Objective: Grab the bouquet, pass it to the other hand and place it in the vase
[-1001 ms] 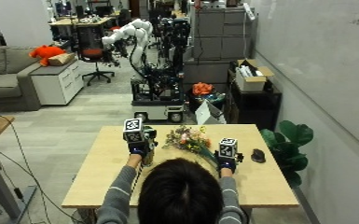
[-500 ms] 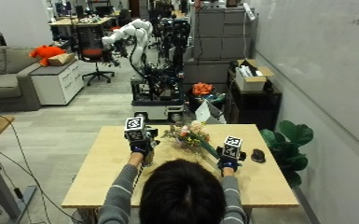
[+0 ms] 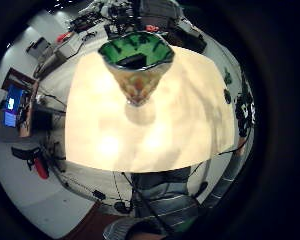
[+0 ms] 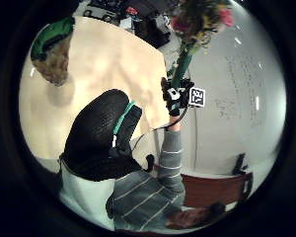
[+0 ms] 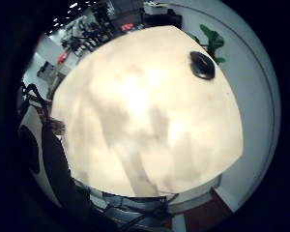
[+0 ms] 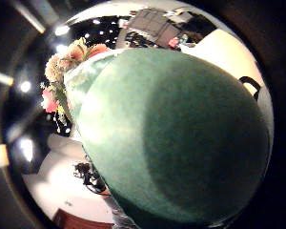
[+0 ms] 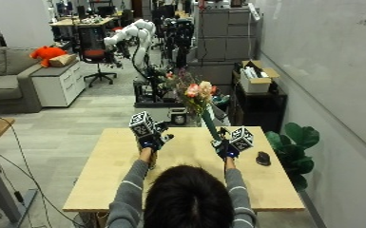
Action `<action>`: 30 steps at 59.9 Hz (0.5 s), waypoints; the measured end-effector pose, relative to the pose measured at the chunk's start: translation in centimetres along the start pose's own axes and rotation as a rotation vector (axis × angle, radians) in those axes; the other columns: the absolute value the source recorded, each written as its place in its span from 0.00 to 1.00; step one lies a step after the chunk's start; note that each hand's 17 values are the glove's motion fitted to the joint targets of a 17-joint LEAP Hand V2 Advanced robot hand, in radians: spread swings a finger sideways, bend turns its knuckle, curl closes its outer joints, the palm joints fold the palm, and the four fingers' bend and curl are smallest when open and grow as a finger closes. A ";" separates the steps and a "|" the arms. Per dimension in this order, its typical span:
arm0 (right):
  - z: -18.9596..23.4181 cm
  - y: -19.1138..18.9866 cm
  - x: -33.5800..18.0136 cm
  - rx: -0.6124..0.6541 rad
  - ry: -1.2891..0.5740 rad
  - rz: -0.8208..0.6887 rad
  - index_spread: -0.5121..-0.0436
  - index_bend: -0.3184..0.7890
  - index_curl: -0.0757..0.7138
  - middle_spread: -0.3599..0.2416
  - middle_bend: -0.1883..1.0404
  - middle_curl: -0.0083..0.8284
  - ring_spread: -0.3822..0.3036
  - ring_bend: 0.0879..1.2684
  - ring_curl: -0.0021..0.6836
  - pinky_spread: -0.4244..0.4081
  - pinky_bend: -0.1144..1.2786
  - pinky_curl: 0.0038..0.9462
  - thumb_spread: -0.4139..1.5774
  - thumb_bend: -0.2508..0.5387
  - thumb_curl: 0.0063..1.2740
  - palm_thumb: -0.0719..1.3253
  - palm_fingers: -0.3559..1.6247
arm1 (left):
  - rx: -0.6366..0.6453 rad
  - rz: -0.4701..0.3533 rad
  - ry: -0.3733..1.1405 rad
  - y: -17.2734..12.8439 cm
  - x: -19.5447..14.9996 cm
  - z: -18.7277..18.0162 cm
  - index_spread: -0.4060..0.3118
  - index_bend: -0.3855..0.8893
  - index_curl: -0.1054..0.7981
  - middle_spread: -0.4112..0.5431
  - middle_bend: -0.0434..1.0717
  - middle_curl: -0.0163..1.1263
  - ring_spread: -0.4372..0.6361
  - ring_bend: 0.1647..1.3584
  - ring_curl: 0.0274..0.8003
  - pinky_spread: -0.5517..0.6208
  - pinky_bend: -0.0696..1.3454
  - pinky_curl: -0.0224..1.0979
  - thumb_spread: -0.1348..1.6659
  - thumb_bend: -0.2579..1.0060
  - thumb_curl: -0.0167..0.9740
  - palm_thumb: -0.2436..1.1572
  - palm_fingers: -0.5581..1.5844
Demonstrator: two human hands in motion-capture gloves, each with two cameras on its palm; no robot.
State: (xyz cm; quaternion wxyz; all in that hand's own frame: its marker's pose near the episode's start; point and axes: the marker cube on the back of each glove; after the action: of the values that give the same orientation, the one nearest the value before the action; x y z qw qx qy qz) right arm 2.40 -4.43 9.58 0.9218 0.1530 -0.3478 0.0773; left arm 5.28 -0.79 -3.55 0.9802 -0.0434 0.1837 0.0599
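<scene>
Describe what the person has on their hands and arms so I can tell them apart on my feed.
Both hands wear black gloves: the left hand and the right hand. In the left thumb side palm view the near glove is knitted black with a green strip along it. The sleeves are grey with thin pale stripes, the same on both arms.

from my remote seat: pale matt wood table (image 7: 106,166), glossy green-lined vase (image 3: 136,62), black knit-textured gloves, green smooth-looking bouquet (image 7: 198,97) wrap
</scene>
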 end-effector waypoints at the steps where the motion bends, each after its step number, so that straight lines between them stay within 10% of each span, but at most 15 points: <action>1: 0.1 0.4 -1.3 -0.040 -0.101 -0.048 0.65 0.76 0.94 0.37 0.87 0.78 0.29 0.74 0.79 0.20 0.60 0.52 0.51 0.37 0.75 0.77 0.88 | -0.006 0.006 0.014 0.0 0.4 -0.1 0.46 0.46 0.63 0.54 0.20 0.31 0.70 0.14 0.32 0.77 0.17 0.25 0.69 0.19 0.32 0.39 0.43; 8: 0.6 0.3 -6.7 -0.119 -0.631 -0.428 0.66 0.76 0.95 0.37 0.87 0.78 0.29 0.75 0.79 0.20 0.60 0.52 0.50 0.36 0.79 0.77 0.88 | -0.067 -0.012 0.138 -0.5 2.4 -0.1 0.48 0.45 0.63 0.54 0.20 0.31 0.70 0.14 0.32 0.77 0.17 0.25 0.68 0.18 0.32 0.38 0.43; 16: -0.5 2.7 -9.0 -0.084 -0.491 -0.213 0.66 0.76 0.96 0.37 0.87 0.77 0.29 0.75 0.79 0.20 0.60 0.52 0.50 0.35 0.82 0.76 0.88 | -0.013 -0.016 0.312 -4.2 2.7 1.4 0.52 0.43 0.61 0.56 0.20 0.32 0.70 0.16 0.33 0.77 0.18 0.25 0.66 0.17 0.31 0.34 0.42; 30: 1.7 1.7 -9.8 0.024 -0.411 -0.276 0.66 0.76 0.98 0.37 0.87 0.77 0.29 0.75 0.79 0.20 0.60 0.52 0.50 0.34 0.89 0.76 0.88 | 0.006 0.001 0.605 -4.6 5.0 1.2 0.55 0.43 0.58 0.59 0.20 0.32 0.69 0.18 0.34 0.78 0.18 0.27 0.61 0.18 0.32 0.30 0.42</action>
State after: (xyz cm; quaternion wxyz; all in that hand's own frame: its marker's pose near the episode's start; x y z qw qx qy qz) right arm -6.37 -3.77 4.70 0.8317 0.2223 -0.5027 -0.0781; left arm 10.90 -4.66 -3.96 0.8811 -0.0563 0.4674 0.0441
